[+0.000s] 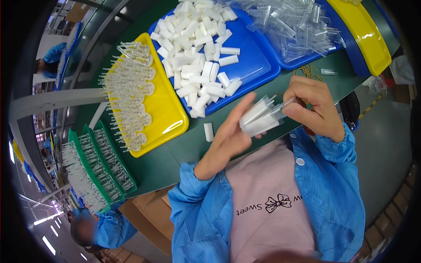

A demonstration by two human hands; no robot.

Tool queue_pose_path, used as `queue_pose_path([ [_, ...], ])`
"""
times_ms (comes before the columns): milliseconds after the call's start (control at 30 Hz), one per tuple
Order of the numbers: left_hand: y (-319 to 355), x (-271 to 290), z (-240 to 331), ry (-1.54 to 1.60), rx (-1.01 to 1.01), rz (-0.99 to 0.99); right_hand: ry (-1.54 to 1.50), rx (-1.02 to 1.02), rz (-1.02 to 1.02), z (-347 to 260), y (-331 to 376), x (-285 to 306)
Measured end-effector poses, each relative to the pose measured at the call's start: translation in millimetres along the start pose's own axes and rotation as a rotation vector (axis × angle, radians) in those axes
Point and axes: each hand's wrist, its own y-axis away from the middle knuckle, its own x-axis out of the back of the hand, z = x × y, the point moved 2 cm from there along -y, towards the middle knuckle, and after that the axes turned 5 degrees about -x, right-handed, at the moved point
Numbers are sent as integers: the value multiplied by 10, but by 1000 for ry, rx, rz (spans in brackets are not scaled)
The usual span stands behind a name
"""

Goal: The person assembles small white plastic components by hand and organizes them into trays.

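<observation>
Left hand [232,139] closed round clear sleeves [262,119], one end pinched by the right hand [313,105]; light, slippery (probably), they're best gripped mid-length.

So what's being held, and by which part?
The left hand holds a bundle of clear sleeves and white pieces by its palm-side end; unclear for the right hand.
</observation>
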Motion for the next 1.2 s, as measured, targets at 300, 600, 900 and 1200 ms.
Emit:
queue_pose_path([
  [300, -46, -39, -148, 466, 197, -9, 355, 203, 94, -42, -52, -104],
  [600, 3, -51, -129, 560, 205, 8, 408, 155, -6, -130, 39, -342],
  [900, -22, 21, -228, 595, 171, 27, 383, 266, -26, 84, -11, -397],
  [1200, -39, 43, -245, 583, 153, 73, 331, 163, 28, 121, -6, -416],
])
